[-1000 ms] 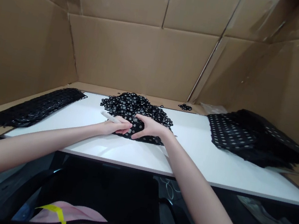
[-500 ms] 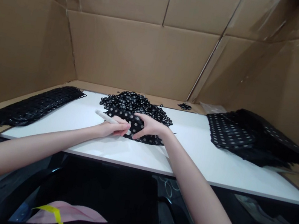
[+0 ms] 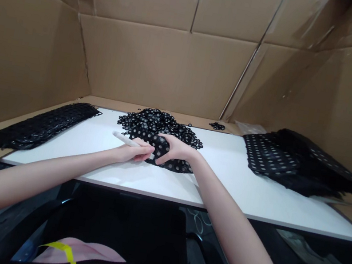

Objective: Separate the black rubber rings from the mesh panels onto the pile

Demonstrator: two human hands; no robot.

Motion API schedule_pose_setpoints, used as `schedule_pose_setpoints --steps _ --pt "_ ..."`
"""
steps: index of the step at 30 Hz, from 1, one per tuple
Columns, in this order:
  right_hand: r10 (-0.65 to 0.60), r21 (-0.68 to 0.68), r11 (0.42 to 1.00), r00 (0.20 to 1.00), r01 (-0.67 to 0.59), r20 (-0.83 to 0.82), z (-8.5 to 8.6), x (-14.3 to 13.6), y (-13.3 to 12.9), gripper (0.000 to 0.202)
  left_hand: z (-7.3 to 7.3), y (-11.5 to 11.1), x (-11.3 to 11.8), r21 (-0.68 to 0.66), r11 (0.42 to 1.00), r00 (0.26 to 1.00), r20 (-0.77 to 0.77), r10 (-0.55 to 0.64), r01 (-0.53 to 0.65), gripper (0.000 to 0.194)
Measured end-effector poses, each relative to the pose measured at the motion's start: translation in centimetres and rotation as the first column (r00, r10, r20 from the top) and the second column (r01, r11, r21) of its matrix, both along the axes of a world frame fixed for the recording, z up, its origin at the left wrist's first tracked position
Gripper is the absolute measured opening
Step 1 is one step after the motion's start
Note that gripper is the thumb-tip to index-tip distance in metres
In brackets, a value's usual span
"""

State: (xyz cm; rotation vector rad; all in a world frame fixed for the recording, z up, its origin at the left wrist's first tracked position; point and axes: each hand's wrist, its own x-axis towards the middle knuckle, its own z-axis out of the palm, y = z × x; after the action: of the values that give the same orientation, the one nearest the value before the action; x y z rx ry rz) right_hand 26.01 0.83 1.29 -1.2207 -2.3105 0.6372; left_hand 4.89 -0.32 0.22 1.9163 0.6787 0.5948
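Note:
In my left hand [image 3: 137, 150] is a slim white pen-shaped tool [image 3: 124, 138], its blunt back end pointing up and left. The tool's front end meets a black sheet with pale round dots [image 3: 177, 165], lying on the white table. My right hand [image 3: 176, 148] rests on this sheet, thumb and forefinger spread wide apart; its other fingers are mostly hidden. Just behind the sheet rises a heap of small black rings [image 3: 154, 121], some touching the sheet's far edge.
A long bundle of black netted strips [image 3: 45, 123] lies at the left. Several dotted black sheets [image 3: 292, 160] are stacked at the right, near a clear plastic bag [image 3: 251, 128]. A small ring pile [image 3: 217, 125] sits at the back. Cardboard walls [image 3: 160, 66] enclose the table [image 3: 284, 209].
The sheet's left far corner has dropped lower, showing more of the rings behind it. Both hands have stayed nearly in place, and the white tool has shifted very slightly.

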Motion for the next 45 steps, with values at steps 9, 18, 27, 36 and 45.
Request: schedule_pose_setpoints --steps 9,18,27,36,45 --pt "0.032 -0.051 0.998 0.999 -0.032 -0.008 0.1 -0.1 -0.1 0.097 0.1 0.3 -0.1 -0.052 0.998 0.999 0.026 0.02 -0.019 0.048" --pt "0.022 -0.058 0.998 1.0 -0.022 0.001 0.1 -0.1 0.1 0.096 0.1 0.0 -0.1 0.011 1.0 1.0 0.005 0.004 -0.004 0.048" --pt "0.124 -0.065 0.99 0.992 -0.127 -0.037 0.5 -0.1 -0.2 0.076 0.4 0.0 0.1 0.038 0.996 0.993 -0.079 -0.083 0.087 0.049" --pt "0.121 -0.071 0.99 0.992 -0.123 -0.034 0.5 -0.1 -0.1 0.076 -0.2 0.2 0.0 0.021 0.996 0.995 -0.058 -0.086 0.087 0.049" --pt "0.118 -0.145 0.981 0.99 -0.128 -0.072 1.2 0.7 -0.3 0.062 0.9 2.3 -1.6 0.049 0.992 0.952 0.29 0.094 -0.113 0.048"
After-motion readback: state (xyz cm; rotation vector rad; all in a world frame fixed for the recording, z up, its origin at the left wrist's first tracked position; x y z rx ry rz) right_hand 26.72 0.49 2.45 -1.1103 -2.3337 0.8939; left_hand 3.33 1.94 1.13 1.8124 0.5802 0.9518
